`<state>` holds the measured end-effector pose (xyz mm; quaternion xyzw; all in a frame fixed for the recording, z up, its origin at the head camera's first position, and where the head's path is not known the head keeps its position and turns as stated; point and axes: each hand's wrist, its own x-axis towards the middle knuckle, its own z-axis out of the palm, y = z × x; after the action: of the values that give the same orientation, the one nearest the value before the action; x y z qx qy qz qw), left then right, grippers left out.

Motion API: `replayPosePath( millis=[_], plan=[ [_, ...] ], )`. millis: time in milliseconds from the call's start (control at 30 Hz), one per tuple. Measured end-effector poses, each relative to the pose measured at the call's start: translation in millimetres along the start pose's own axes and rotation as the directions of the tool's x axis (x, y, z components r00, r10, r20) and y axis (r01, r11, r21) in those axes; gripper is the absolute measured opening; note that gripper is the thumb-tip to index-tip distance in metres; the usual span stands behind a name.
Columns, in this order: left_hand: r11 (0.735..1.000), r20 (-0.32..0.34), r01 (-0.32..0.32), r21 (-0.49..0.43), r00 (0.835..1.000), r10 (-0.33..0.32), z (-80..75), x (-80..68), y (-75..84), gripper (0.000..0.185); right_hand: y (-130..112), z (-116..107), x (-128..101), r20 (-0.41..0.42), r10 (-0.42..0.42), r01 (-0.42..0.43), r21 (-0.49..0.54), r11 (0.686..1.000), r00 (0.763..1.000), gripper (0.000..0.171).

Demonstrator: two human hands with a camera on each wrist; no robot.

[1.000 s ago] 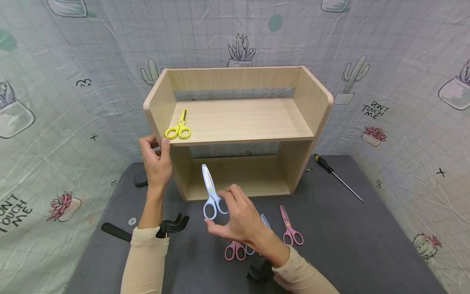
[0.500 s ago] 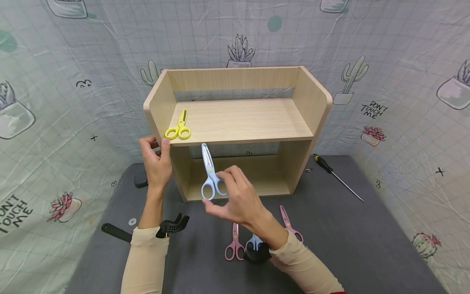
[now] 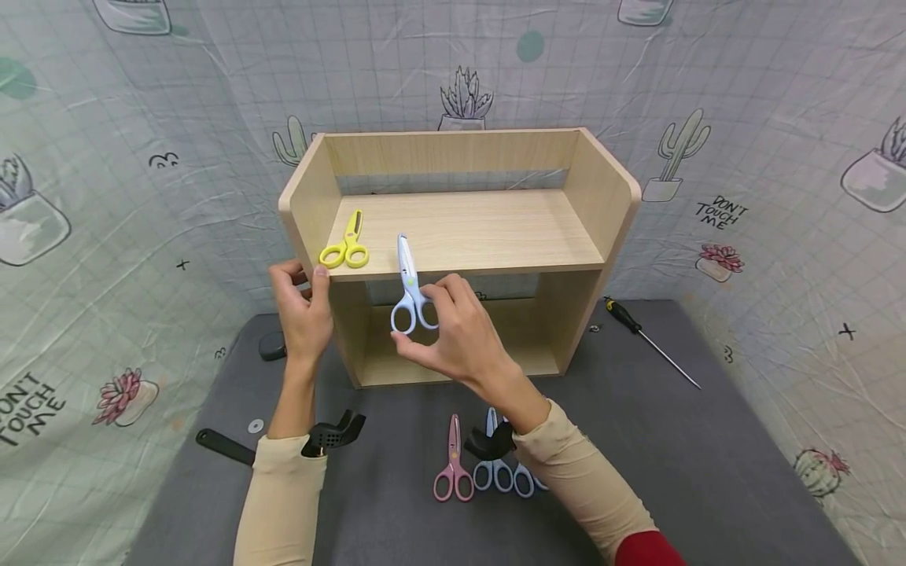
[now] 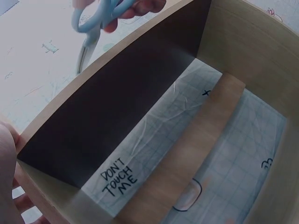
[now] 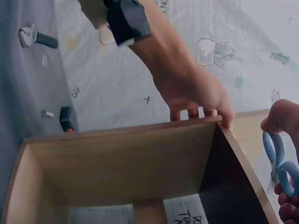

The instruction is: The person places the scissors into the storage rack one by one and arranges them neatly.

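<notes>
The right hand (image 3: 463, 334) pinches 1 pair of light blue scissors (image 3: 408, 287) by the handle loops, blades closed and pointing up and away; the tips reach over the front edge of the upper shelf of the wooden shelf unit (image 3: 467, 236). The left hand (image 3: 303, 310) grips the front edge of the unit's left side panel, thumb on the inner face and fingers curled round the outer face.

Count of scissors in the head view: 5 pairs. 1 yellow pair (image 3: 345, 245) lies on the upper shelf near its left end, handles toward the person. 1 light blue pair is in the right hand. On the dark grey mat (image 3: 672, 440) near the right forearm lie 1 pink pair (image 3: 453, 464) and 2 more blue pairs (image 3: 504, 472) just beside it. There is 1 screwdriver (image 3: 650, 339) on the mat to the right of the unit, 1 small washer (image 3: 255, 426) near the left forearm, and 1 dark flat object (image 3: 271, 345) behind the left hand, too small to identify.

The 2 blue pairs on the mat are partly covered by the right wrist's black camera mount, so their blades are hard to make out. The left wrist view cuts off the held scissors at the handles, and the right wrist view shows only their loops at the frame edge.
</notes>
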<state>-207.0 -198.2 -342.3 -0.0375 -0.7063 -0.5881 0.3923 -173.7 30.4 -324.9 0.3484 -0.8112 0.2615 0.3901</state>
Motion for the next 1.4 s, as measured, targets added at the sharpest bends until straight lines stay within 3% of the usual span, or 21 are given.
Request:
replayPosePath(
  millis=[700, 1033, 1167, 1400],
  plan=[
    [1.0, 0.014, -0.001, 0.015, 1.0, 0.001, -0.4, -0.8, 0.8, 0.037, 14, 7, 41, 0.016, 0.03, -0.029, -0.054, 0.998, 0.999, 0.052],
    [1.0, 0.009, -0.007, 0.011, 1.0, 0.007, -0.9, -0.2, -1.6, 0.036, 23, 19, 67, 0.114, 0.06, -0.046, -0.121, 0.992, 0.992, 0.052],
    [1.0, 0.011, 0.0, 0.007, 1.0, 0.0, -0.5, -0.1, -2.0, 0.036, 24, 19, 74, 0.224, 0.123, -0.091, -0.149, 0.985, 0.967, 0.055],
    [1.0, 0.01, 0.0, 0.016, 1.0, 0.0, -1.0, 0.9, -3.2, 0.038, 25, 17, 87, 0.404, 0.251, -0.209, -0.145, 0.967, 0.88, 0.066]
  ],
)
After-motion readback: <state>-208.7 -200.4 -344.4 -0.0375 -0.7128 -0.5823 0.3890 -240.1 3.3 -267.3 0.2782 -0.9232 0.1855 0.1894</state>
